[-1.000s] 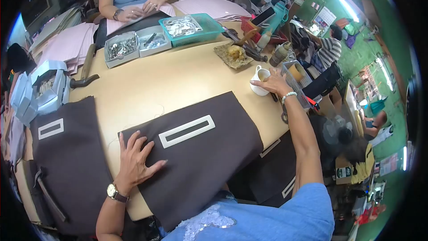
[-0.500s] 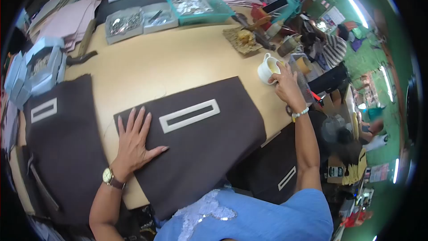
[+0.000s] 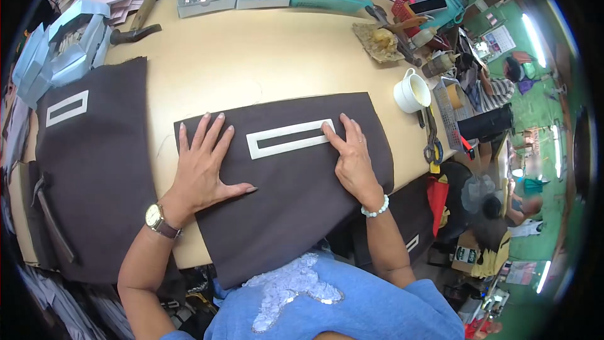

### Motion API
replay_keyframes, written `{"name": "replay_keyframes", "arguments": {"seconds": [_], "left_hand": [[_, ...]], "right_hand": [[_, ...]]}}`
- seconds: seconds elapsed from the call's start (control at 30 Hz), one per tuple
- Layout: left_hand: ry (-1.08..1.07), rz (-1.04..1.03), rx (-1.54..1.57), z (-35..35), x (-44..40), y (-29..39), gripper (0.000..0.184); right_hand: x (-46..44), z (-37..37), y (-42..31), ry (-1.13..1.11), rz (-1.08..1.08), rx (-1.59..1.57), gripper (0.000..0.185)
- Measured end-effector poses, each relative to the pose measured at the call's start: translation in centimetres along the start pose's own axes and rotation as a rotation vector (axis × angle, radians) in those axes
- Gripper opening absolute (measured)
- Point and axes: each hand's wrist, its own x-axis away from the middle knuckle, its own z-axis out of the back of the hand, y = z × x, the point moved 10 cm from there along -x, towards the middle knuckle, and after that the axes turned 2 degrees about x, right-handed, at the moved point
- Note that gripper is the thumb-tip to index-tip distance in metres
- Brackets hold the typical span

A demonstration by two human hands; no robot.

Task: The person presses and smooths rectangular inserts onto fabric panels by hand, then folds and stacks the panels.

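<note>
Pale and wide, the desk point(image 3: 201, 44) has dark cloth point(image 3: 283, 195) lying over its near edge. Left hand point(image 3: 202, 173) and right hand point(image 3: 356, 160) rest on it, apart, gripping nothing; the right touches the white frame point(image 3: 289, 149). The cloth looks soft and light, easiest held by its corners.

green wall point(image 3: 531, 110) at right, lit fluorescent tubes point(image 3: 533, 39) there, calendar point(image 3: 499, 41) hung up; tan-topped worktable point(image 3: 207, 56) across the middle.
</note>
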Motion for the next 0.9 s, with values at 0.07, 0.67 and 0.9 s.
{"name": "replay_keyframes", "arguments": {"seconds": [0.07, 0.67, 0.9], "left_hand": [[0.03, -0.013, 0.007, 0.0, 0.1, 0.0, 0.099], [-0.031, 0.026, 0.014, -0.6, 0.1, -0.5, 0.103], [-0.016, 0.017, 0.03, -0.6, 0.1, -0.5, 0.103]], "right_hand": [[0.0, 0.2, -0.4, -0.016, -0.03, 0.278, 0.052], [-1.3, -0.8, -0.8, -0.121, 0.074, 0.863, 0.058], [-0.6, -1.3, -1.8, -0.206, 0.099, 0.903, 0.061]]}}
